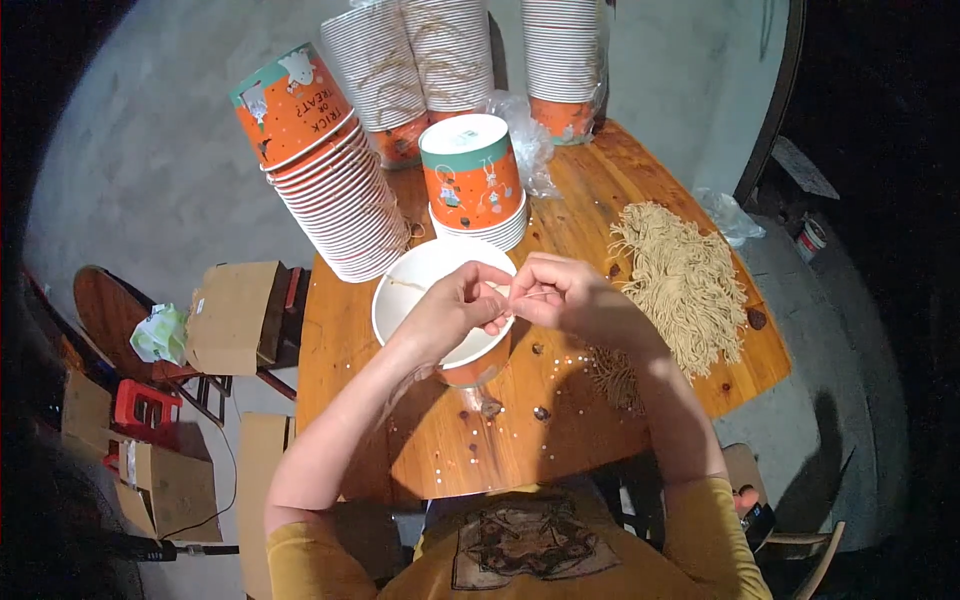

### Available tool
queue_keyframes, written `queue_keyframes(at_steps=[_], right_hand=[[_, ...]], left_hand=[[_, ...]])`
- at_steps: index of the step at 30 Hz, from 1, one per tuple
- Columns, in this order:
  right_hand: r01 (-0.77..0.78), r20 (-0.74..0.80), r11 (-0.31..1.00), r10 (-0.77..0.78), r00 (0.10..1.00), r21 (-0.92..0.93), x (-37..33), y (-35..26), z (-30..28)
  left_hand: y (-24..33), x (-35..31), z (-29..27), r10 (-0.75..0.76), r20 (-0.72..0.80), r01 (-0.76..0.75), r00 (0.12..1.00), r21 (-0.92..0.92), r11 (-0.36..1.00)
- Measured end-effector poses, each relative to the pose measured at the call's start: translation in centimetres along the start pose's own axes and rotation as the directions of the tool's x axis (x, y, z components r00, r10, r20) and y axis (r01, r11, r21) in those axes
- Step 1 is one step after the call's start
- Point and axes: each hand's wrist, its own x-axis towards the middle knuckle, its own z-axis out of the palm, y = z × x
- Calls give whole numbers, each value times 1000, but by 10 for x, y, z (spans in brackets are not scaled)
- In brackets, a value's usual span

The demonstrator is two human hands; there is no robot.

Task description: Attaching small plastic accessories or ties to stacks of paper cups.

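Note:
An open paper bucket (402,262), white inside and orange outside, stands in front of me on the table. Over its right rim my left hand (462,305) and my right hand (560,292) meet, fingers pinched together. A thin pale cord (541,294) shows at the right fingertips, and both hands seem to grip it; its exact path between the fingers is hidden. Inside the bucket's left wall lies a tan cord piece (403,284) leading toward my left hand. Right of my right hand lies a heap of tan cords (685,285).
Stacked orange buckets (475,180) stand upside down behind the open one. A tall stack (325,190) leans at the left; more wrapped stacks (565,60) stand at the back. Small white bits dot the wooden table (580,440). Cardboard boxes (235,315) sit left of it.

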Motion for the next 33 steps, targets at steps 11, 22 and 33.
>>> queue_keyframes(at_steps=[11,22,33], right_hand=[[86,-78,995,-82,994,53,10,18,8],[-79,-210,992,99,973,100,0,15,19],[239,-256,872,-371,893,-428,-27,37,22]], left_hand=[[-5,4,-10,-125,103,127,987,-16,992],[-1,4,-7,-198,128,217,972,-158,963],[-4,9,-6,-185,154,215,971,-208,954]])
